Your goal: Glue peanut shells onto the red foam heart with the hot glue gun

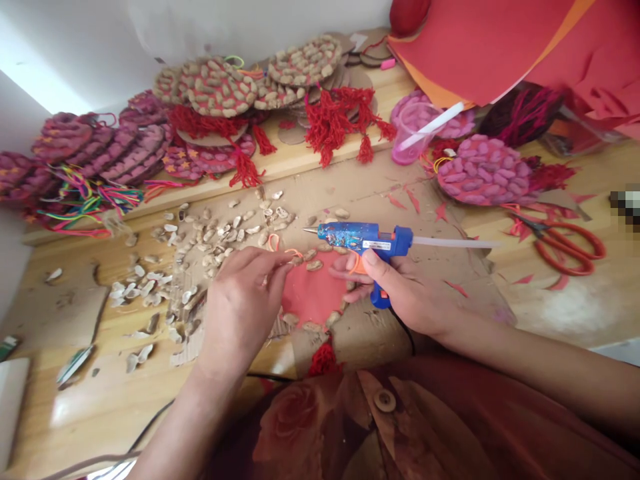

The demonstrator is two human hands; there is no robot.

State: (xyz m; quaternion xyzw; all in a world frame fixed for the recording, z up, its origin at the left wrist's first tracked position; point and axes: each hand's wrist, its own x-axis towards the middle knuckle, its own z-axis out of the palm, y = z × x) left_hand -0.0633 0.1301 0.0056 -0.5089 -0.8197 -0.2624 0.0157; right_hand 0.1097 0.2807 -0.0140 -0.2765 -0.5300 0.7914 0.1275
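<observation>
right hand (407, 287): gripping blue plastic glue gun (345, 235) | left hand (237, 307): pinching (contents unclear) at red round card (310, 297) | risk: nearby pointed metal nozzle (311, 230), if hot, burning that hand

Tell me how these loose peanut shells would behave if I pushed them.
The open halves look hollow and thin-walled, so they're probably light and may crack under a firm press. The closed shells look rounded, so they might roll, though their lumpy shape would likely make it wobbly.
</observation>
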